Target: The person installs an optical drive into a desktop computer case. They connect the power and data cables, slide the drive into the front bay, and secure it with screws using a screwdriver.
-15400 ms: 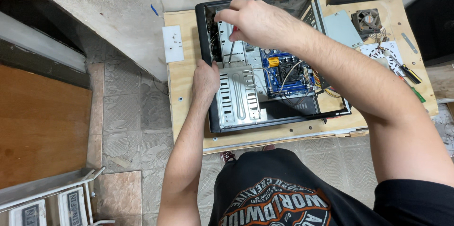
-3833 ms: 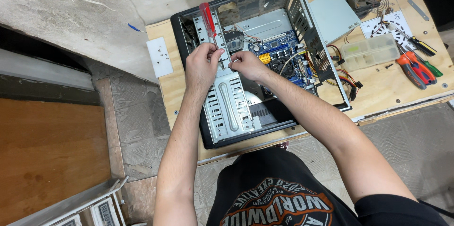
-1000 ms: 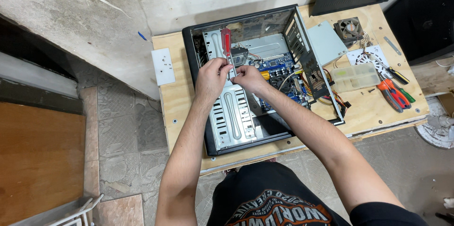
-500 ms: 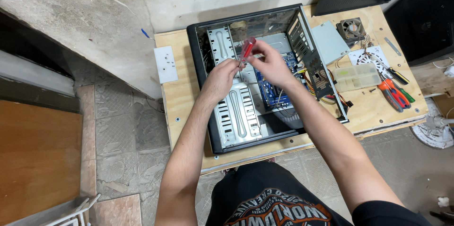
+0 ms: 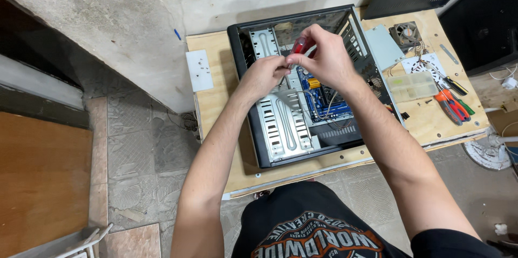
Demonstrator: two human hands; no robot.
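Over the open case (image 5: pixel 253 101) on the table (image 5: pixel 216 128): right hand (image 5: pixel 324 58) clenched on a red screwdriver (image 5: pixel 300 46), handle peeking between thumb and fingers. Left hand (image 5: pixel 264 74) just beside it, fingertips pinched at what looks like the shaft, above the blue board (image 5: pixel 318 96).

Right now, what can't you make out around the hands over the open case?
Head view only:
- Red screwdriver: its tip is hidden behind the left hand and the right hand.
- Whatever the left fingertips pinch: too small to see.
- Blue motherboard: upper part covered by the right hand.
- Computer case: far inner corner in shadow.
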